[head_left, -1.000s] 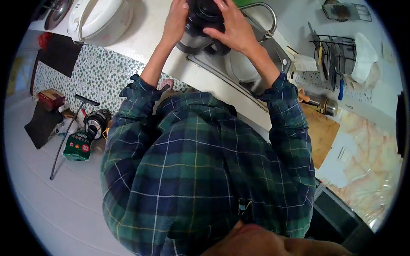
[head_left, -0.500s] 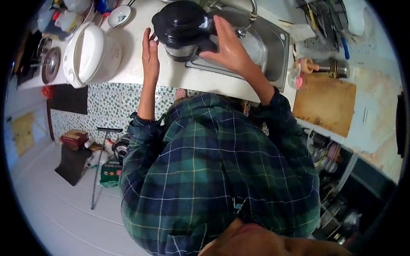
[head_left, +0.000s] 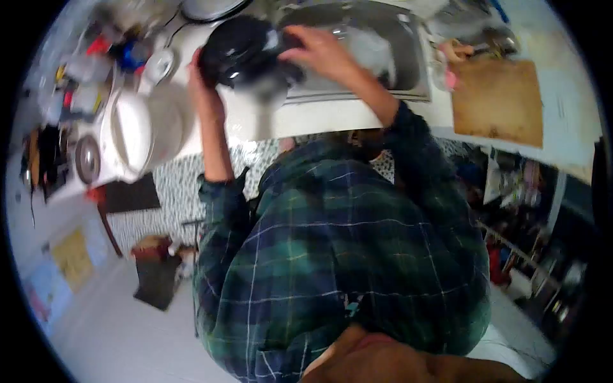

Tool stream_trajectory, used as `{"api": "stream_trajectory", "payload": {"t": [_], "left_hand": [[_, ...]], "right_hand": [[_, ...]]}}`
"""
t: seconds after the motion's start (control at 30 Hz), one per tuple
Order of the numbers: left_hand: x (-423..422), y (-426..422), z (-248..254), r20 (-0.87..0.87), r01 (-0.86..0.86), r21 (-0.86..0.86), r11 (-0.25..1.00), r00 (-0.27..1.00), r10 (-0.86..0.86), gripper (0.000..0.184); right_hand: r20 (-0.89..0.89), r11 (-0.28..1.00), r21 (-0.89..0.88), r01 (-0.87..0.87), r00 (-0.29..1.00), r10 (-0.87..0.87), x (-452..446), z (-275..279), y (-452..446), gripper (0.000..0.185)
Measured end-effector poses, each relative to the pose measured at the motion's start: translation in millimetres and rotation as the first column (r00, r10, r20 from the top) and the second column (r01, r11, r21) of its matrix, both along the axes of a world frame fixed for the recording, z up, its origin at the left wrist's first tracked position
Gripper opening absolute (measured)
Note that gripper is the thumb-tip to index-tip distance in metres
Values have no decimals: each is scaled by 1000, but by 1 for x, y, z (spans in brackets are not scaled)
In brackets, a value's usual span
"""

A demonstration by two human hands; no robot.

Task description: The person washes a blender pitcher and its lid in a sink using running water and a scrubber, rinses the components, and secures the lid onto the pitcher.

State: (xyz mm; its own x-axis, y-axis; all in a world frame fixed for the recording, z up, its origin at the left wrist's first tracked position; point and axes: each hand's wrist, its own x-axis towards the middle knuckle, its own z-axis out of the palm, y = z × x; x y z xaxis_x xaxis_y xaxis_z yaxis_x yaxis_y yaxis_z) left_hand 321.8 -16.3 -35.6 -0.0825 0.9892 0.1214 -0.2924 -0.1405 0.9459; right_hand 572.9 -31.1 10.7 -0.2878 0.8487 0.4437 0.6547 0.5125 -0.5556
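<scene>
A black-topped jug [head_left: 239,51] with a black side handle is held above the white counter [head_left: 246,121], to the left of the sink. Its lower part is pale and smeared by motion. My right hand [head_left: 322,56] is closed round the handle on the jug's right side. Against the left side of the jug rests my left hand [head_left: 204,92], its fingers curved along the black part and partly hidden behind it.
The steel sink [head_left: 408,60] has a whitish, see-through item [head_left: 370,54] in it. Left on the counter stand a large white lidded container [head_left: 134,131] and a small dish [head_left: 159,65]. A wooden board [head_left: 498,102] lies at the right, and a dark-rimmed round pan [head_left: 214,9] at the back.
The jug has moved left, away from the sink, with my right hand still on its handle. My left hand, earlier flat beside it, now touches its side. The view has shifted.
</scene>
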Motion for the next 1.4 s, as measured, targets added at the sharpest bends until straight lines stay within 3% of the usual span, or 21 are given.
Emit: {"api": "stream_trajectory", "payload": {"t": [0.03,0.1,0.17,0.2,0.3,0.37,0.57,0.77,0.8,0.83,0.9,0.93,0.97,1.03,1.07,1.1,1.13,1.2,1.23,1.3,1.4], "left_hand": [[4,-3,4,-6,-46,-18,999,999,46,47],[11,-9,26,93,-53,-181,982,993,70,44],[1,-3,13,167,-81,-190,978,979,114,44],[2,-4,21,227,31,-150,988,974,4,45],[-9,15,-9,183,-25,-56,998,982,35,49],[-14,23,-18,304,-61,5,998,951,56,48],[3,10,3,416,-62,-49,997,906,77,48],[-9,12,-23,63,-28,20,999,998,27,49],[1,-13,1,-359,-24,215,976,928,102,47],[15,-30,5,-320,-383,186,905,847,424,48],[15,-70,-3,-515,-476,275,835,661,546,44],[11,-88,-16,-595,-358,238,903,681,426,35],[-14,-85,-79,-221,44,303,952,975,25,26],[18,-105,-94,-333,191,-201,961,909,-251,35],[46,-109,-79,-384,213,-142,967,888,-252,44],[75,-106,-53,-439,249,-100,963,858,-268,56],[97,-103,-35,-341,201,-115,973,912,-229,60],[111,-82,-24,-125,224,-305,925,954,-272,60],[124,-74,-42,-264,154,-100,983,949,-175,53],[132,-77,-43,-94,104,-100,990,989,-113,45],[136,-85,-44,-97,6,-81,997,995,-13,39]], "right_hand": [[-60,962,-273,-6,998,-11,-2,16,-5,53],[-3,972,-227,-57,998,58,-3,20,-5,55],[-126,954,-259,-150,985,121,1,14,-6,53],[-181,947,-229,-226,966,187,2,6,1,55],[-202,947,-178,-267,952,231,4,-11,12,58],[-169,960,-24,-280,947,272,1,-31,19,58],[-162,944,-47,-328,935,316,13,-17,11,65],[-139,904,-19,-427,897,421,12,-20,27,63],[-125,896,-131,-424,904,410,12,-18,29,62],[-104,877,-242,-416,909,403,15,-8,27,61],[-71,889,-286,-357,933,352,19,8,14,55],[-46,912,-228,-343,939,341,17,3,13,51],[-111,882,-293,-369,929,352,17,8,11,52],[-126,928,-73,-367,926,356,6,-11,19,45],[-78,866,-421,-271,962,263,11,32,2,48],[-29,924,-248,-290,956,293,5,-1,16,50],[54,877,-429,-216,963,264,4,20,12,53],[51,914,-348,-208,970,240,7,14,13,48],[13,886,-404,-227,967,254,10,11,17,46],[66,900,-350,-260,951,301,8,17,13,46],[89,915,-313,-254,952,294,10,17,18,50]]}}
